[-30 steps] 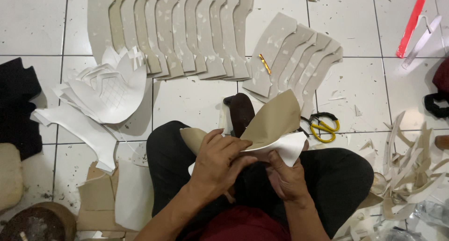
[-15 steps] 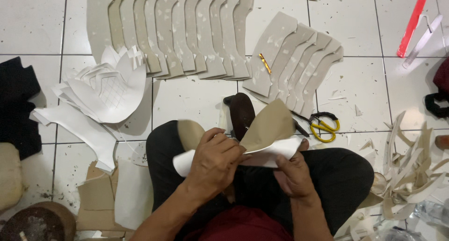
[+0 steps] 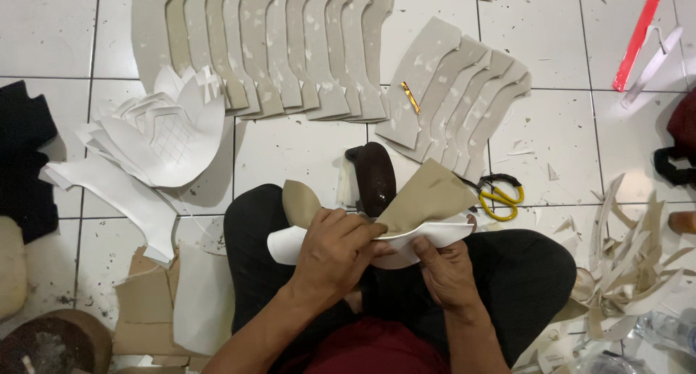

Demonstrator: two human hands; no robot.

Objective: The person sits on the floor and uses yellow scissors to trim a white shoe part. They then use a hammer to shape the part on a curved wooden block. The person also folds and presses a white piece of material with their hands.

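Head view: littered white tile floor (image 3: 290, 149)

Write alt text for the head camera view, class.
A seated person's left hand and right hand press a tan cut piece onto a white backing piece over their lap. Rows of beige cut pieces and yellow-handled scissors lie on the tiled floor.

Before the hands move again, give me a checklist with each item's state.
1. Left hand grips the beige cut piece and white curved backing piece: ok.
2. Right hand supports the white piece from below: ok.
3. Edges of both pieces aligned: cannot tell.
4. Yellow-handled scissors lie on the white tiled floor, apart from the hands: ok.
5. Dark brown rounded block stands in front of the lap: ok.
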